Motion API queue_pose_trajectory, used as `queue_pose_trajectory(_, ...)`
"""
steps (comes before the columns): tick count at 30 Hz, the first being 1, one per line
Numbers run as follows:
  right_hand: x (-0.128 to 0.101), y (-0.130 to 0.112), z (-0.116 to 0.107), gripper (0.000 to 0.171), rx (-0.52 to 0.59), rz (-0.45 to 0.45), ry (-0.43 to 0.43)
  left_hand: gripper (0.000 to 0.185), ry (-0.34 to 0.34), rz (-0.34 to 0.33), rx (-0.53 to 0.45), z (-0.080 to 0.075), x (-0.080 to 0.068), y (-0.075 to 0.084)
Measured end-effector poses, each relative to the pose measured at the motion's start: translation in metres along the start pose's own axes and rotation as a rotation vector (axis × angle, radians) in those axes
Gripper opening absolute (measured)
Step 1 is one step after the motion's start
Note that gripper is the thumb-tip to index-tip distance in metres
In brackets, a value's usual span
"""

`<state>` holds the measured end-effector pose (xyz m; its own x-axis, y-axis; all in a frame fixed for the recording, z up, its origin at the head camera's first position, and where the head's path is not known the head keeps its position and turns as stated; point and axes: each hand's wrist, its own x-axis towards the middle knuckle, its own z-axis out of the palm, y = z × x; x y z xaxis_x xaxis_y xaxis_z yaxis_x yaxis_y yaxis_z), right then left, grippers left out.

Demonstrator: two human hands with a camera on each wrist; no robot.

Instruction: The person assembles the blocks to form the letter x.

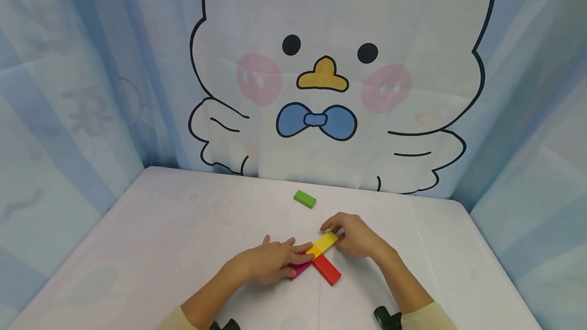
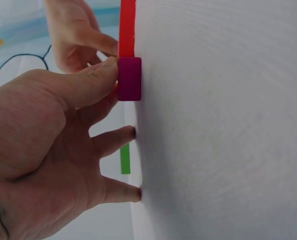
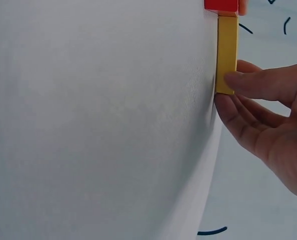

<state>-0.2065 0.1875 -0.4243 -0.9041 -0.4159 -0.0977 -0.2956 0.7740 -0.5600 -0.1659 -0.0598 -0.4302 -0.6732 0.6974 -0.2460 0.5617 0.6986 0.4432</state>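
1. Yellow block is pinched at its far end by the right hand, fingers narrowed on it.
2. Magenta block is pressed under the flat, spread fingers of the left hand.
3. Red block is touched at the joint; alignment appears in hand.
4. Green block, well apart, would need fetching next.

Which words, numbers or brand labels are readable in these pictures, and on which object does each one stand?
None: the yellow block, red block, magenta block, green block and duck curtain show no readable text.
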Motion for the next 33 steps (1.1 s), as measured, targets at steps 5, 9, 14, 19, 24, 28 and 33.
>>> queue_pose_trajectory(5, -0.002, 0.001, 0.001, 0.044, 0.02, 0.015, 0.015, 0.052, 0.0, -0.005, 0.005, 0.002, 0.001, 0.0)
queue_pose_trajectory(9, -0.004, 0.003, 0.001, 0.045, 0.029, 0.017, 0.028, 0.053, 0.0, -0.006, 0.018, 0.003, 0.001, 0.0)
queue_pose_trajectory(14, -0.008, 0.005, 0.001, 0.045, 0.028, 0.017, 0.052, 0.052, -0.003, -0.008, 0.013, 0.002, 0.001, 0.0)
queue_pose_trajectory(19, -0.013, 0.001, -0.001, 0.042, 0.023, -0.013, 0.083, 0.051, -0.002, -0.002, 0.015, 0.002, 0.001, -0.001)
queue_pose_trajectory(24, -0.019, -0.005, -0.003, 0.041, 0.021, -0.058, 0.114, 0.051, -0.001, -0.002, 0.024, 0.003, 0.002, -0.002)
queue_pose_trajectory(28, -0.025, -0.008, -0.003, 0.039, 0.02, -0.084, 0.125, 0.052, -0.003, -0.004, 0.025, 0.002, 0.002, -0.002)
queue_pose_trajectory(33, -0.032, -0.011, -0.004, 0.036, 0.004, -0.122, 0.131, 0.052, -0.004, -0.013, 0.014, 0.0, 0.0, 0.0)
